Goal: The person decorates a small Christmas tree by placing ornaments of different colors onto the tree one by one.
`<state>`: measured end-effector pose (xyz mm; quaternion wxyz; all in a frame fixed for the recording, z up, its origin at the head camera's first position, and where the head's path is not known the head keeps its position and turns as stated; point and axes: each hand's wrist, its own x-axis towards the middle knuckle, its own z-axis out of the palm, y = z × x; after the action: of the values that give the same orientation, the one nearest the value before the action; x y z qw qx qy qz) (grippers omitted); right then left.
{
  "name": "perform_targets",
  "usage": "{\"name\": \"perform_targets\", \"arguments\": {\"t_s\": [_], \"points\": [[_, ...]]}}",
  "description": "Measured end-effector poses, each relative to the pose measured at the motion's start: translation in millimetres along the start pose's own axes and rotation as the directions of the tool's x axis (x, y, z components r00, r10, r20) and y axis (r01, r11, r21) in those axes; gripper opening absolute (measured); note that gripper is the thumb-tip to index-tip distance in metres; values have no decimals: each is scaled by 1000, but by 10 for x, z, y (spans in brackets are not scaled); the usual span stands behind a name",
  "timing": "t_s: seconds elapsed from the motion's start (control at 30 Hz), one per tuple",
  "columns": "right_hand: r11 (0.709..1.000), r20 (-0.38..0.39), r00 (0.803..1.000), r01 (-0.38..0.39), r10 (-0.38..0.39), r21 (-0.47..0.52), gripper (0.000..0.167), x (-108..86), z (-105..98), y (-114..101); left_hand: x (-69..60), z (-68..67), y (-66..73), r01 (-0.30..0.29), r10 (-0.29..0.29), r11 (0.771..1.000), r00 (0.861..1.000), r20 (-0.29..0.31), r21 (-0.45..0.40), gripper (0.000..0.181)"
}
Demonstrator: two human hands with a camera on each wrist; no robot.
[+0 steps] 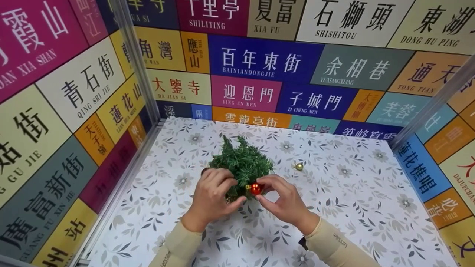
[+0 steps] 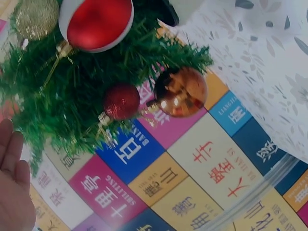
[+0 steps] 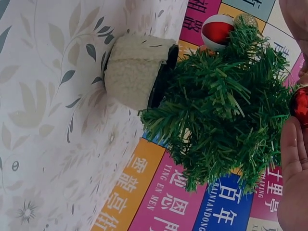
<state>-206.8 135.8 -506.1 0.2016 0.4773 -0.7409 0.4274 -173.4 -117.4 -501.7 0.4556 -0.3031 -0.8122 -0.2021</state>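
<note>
A small green artificial Christmas tree (image 1: 243, 159) stands on the table in front of me. My right hand (image 1: 287, 202) pinches a shiny red bauble (image 1: 255, 188) between thumb and fingers at the tree's near right side. At the near left my left hand (image 1: 213, 194) is beside the branches, its thumb apart from the bent fingers. Hung on the tree in the left wrist view are a red-and-white bauble (image 2: 98, 24), a glittery gold bauble (image 2: 37, 18), a dark red bauble (image 2: 121, 102) and a copper bauble (image 2: 181, 91). The right wrist view shows the tree's fuzzy cream pot (image 3: 137, 72).
Right of the tree, a small gold bauble (image 1: 298, 166) lies on the floral-patterned tablecloth (image 1: 334, 207). Walls of coloured sign panels (image 1: 265, 57) enclose the table at the back and both sides, with a metal post (image 1: 139, 59) at the back left corner.
</note>
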Motion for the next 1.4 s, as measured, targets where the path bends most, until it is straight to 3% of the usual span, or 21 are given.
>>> {"name": "perform_targets", "arguments": {"t_s": [0.27, 0.43, 0.6, 1.0, 1.4], "points": [[995, 18, 999, -47, 46, 93, 46, -25, 22, -11, -43, 85, 98, 5, -5, 1000, 999, 37, 23, 38], [992, 10, 998, -60, 59, 109, 46, -39, 37, -12, -46, 104, 131, 0, -1, 1000, 1000, 25, 26, 25], [993, 2, 999, -53, 53, 109, 46, -41, 46, -6, -31, 108, 136, 2, -2, 1000, 1000, 2, 16, 11], [992, 36, 993, -112, 110, 55, 43, -147, 115, 42, 42, 57, 120, 20, -20, 999, 999, -25, -27, 7], [961, 85, 974, -221, 209, 167, 36, -40, 191, -278, 138, -23, 146, 85, -81, 994, 996, 45, -76, 7]]}}
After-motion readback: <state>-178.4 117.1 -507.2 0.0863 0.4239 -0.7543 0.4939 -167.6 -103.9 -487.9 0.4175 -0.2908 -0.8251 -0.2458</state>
